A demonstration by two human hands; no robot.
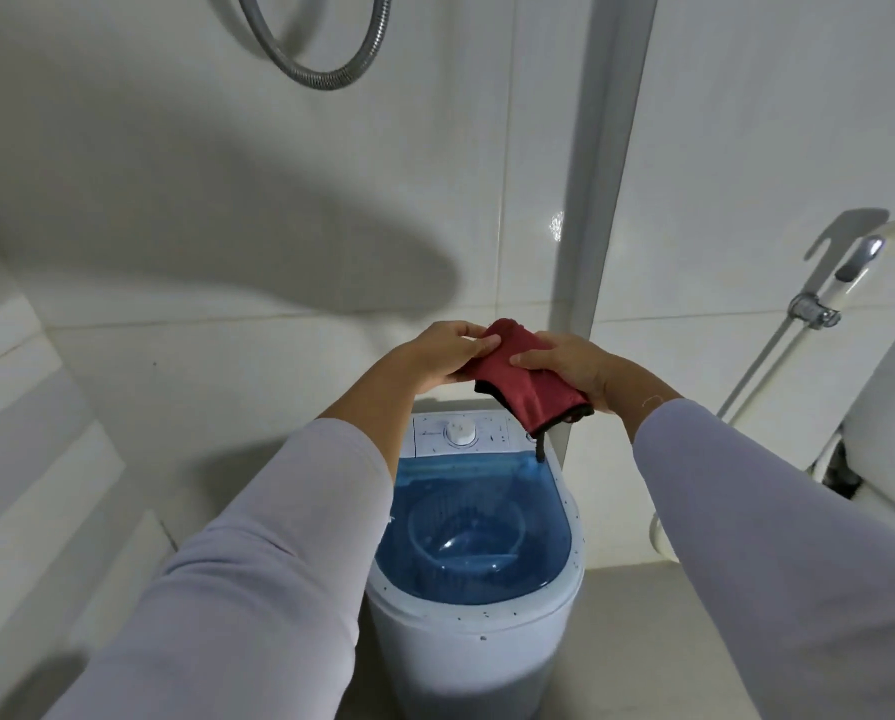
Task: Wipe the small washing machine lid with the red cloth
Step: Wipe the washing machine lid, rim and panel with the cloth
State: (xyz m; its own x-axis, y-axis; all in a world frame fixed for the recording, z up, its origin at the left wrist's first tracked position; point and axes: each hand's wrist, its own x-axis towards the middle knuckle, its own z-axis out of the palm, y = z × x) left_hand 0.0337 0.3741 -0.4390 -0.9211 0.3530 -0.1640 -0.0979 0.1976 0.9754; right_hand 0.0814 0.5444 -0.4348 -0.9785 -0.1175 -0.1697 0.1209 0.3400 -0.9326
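Above the washing machine (474, 589), the left hand (437, 358) and right hand (570, 368) both pinch the folded red cloth (525, 384), fingers closed on its edges. It hangs clear of the translucent blue lid (474, 517), over the far control panel (461, 433).

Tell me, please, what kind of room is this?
Most likely a bathroom: white tiled walls, a metal shower hose, and a hand sprayer mounted beside what looks like a toilet.
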